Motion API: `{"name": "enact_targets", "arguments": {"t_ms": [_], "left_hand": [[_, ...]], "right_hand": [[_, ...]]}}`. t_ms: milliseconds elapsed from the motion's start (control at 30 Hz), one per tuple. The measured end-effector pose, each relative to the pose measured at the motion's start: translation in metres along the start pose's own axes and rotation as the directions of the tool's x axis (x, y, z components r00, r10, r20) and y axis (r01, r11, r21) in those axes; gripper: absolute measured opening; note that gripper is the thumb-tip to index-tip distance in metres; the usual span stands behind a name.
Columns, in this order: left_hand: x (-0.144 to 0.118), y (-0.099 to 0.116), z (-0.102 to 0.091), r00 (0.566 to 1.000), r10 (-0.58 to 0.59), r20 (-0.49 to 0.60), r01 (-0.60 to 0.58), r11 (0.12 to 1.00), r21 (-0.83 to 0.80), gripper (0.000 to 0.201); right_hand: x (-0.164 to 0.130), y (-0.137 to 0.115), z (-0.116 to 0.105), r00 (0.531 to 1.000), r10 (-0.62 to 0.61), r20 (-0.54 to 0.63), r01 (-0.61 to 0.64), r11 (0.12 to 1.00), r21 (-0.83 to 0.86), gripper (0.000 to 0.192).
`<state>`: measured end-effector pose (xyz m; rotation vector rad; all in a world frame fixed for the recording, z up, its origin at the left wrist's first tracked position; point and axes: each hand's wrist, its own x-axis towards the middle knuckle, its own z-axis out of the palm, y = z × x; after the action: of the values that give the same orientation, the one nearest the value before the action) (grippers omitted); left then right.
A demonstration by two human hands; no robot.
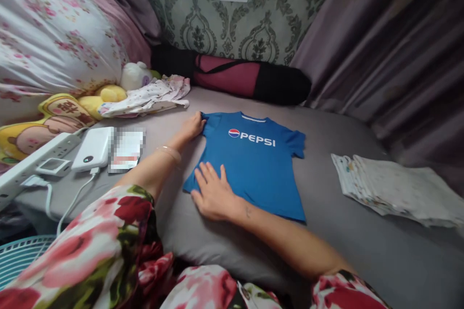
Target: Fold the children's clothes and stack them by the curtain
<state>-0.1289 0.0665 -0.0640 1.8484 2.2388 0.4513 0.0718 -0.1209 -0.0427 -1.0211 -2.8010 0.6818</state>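
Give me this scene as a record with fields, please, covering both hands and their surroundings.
Garment: blue T-shirt, PEPSI print facing up, spread on gray sheet
Left hand: fingers curled at one sleeve; grip unclear
Right hand: palm down on the T-shirt, fingers spread
Right side: folded pale cloth
Left side: white power strip
Back: black-and-maroon bag

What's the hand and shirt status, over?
Left hand at sleeve; right hand flat on shirt. Shirt spread, logo up. Folded cloth apart, to the right.
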Motion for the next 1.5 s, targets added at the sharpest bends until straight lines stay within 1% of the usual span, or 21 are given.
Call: {"name": "enact_targets", "arguments": {"t_ms": [67, 100, 167, 200, 267, 333, 367, 400, 533, 667, 767, 833, 867, 900, 967, 1067, 1133, 1200, 1300, 1367, 1500], "left_hand": [[-0.005, 0.003, -0.008, 0.999, 0.006, -0.037, -0.006, 1.000, -0.009, 0.039], [-0.011, 0.006, -0.011, 0.997, 0.029, -0.073, -0.030, 0.999, -0.014, 0.040], [-0.031, 0.014, -0.013, 0.974, 0.167, -0.150, -0.172, 0.985, -0.022, 0.041], [-0.046, 0.019, -0.013, 0.939, 0.296, -0.173, -0.305, 0.952, -0.028, 0.039], [-0.081, 0.026, -0.008, 0.816, 0.563, -0.131, -0.574, 0.816, -0.070, 0.037], [-0.116, 0.030, 0.000, 0.688, 0.726, -0.004, -0.722, 0.683, -0.113, 0.040], [-0.131, 0.029, 0.005, 0.655, 0.755, 0.043, -0.747, 0.655, -0.113, 0.043], [-0.143, 0.027, 0.009, 0.647, 0.757, 0.087, -0.752, 0.653, -0.090, 0.048], [-0.159, 0.010, 0.021, 0.736, 0.654, 0.177, -0.670, 0.741, 0.045, 0.067], [-0.154, -0.001, 0.016, 0.732, 0.635, 0.247, -0.670, 0.736, 0.095, 0.071], [-0.144, 0.009, 0.004, 0.737, 0.623, 0.262, -0.665, 0.739, 0.112, 0.069], [-0.129, 0.025, -0.001, 0.737, 0.621, 0.266, -0.662, 0.742, 0.102, 0.061], [-0.119, 0.036, -0.002, 0.726, 0.637, 0.258, -0.673, 0.735, 0.082, 0.057], [-0.108, 0.049, -0.001, 0.706, 0.666, 0.241, -0.694, 0.718, 0.052, 0.054], [-0.080, 0.080, 0.007, 0.640, 0.748, 0.176, -0.757, 0.653, -0.022, 0.048], [-0.033, 0.133, 0.028, 0.532, 0.836, 0.134, -0.828, 0.547, -0.125, 0.039], [-0.002, 0.169, 0.042, 0.514, 0.851, 0.111, -0.840, 0.525, -0.138, 0.035], [0.027, 0.201, 0.054, 0.536, 0.832, 0.142, -0.823, 0.553, -0.133, 0.035], [0.061, 0.236, 0.067, 0.640, 0.732, 0.233, -0.743, 0.667, -0.055, 0.038], [0.075, 0.250, 0.074, 0.682, 0.680, 0.270, -0.702, 0.712, -0.021, 0.039], [0.083, 0.263, 0.092, 0.710, 0.636, 0.303, -0.667, 0.745, -0.002, 0.031]], "right_hand": [[-0.031, -0.009, -0.007, 0.972, -0.216, 0.088, 0.214, 0.976, 0.040, 0.058], [-0.044, -0.009, -0.011, 0.935, -0.330, 0.134, 0.321, 0.944, 0.079, 0.053], [-0.062, 0.002, -0.022, 0.895, -0.421, 0.144, 0.405, 0.905, 0.131, 0.045], [-0.067, 0.013, -0.027, 0.918, -0.383, 0.105, 0.371, 0.921, 0.117, 0.044], [-0.075, 0.043, -0.036, 0.988, -0.151, -0.043, 0.152, 0.988, 0.017, 0.046], [-0.082, 0.080, -0.040, 0.981, 0.099, -0.165, -0.115, 0.989, -0.095, 0.051], [-0.086, 0.097, -0.040, 0.965, 0.182, -0.191, -0.208, 0.970, -0.126, 0.053], [-0.091, 0.113, -0.039, 0.947, 0.243, -0.210, -0.276, 0.950, -0.147, 0.056], [-0.120, 0.147, -0.034, 0.907, 0.357, -0.223, -0.394, 0.907, -0.150, 0.061], [-0.146, 0.156, -0.036, 0.891, 0.388, -0.234, -0.417, 0.905, -0.085, 0.060], [-0.150, 0.176, -0.054, 0.911, 0.336, -0.238, -0.334, 0.941, 0.051, 0.051], [-0.141, 0.201, -0.075, 0.884, 0.364, -0.292, -0.326, 0.929, 0.173, 0.041], [-0.134, 0.216, -0.088, 0.840, 0.429, -0.333, -0.369, 0.901, 0.230, 0.039], [-0.125, 0.233, -0.100, 0.769, 0.515, -0.380, -0.440, 0.856, 0.271, 0.036], [-0.105, 0.265, -0.123, 0.570, 0.708, -0.418, -0.624, 0.703, 0.341, 0.032], [-0.077, 0.304, -0.144, 0.436, 0.792, -0.427, -0.726, 0.590, 0.353, 0.032], [-0.062, 0.320, -0.148, 0.395, 0.818, -0.419, -0.762, 0.546, 0.348, 0.029], [-0.052, 0.330, -0.147, 0.369, 0.838, -0.402, -0.787, 0.512, 0.344, 0.025], [-0.043, 0.338, -0.143, 0.355, 0.852, -0.385, -0.803, 0.488, 0.340, 0.019], [-0.041, 0.340, -0.141, 0.349, 0.856, -0.380, -0.803, 0.483, 0.349, 0.014], [-0.036, 0.340, -0.138, 0.306, 0.855, -0.418, -0.786, 0.475, 0.395, 0.014]]}}
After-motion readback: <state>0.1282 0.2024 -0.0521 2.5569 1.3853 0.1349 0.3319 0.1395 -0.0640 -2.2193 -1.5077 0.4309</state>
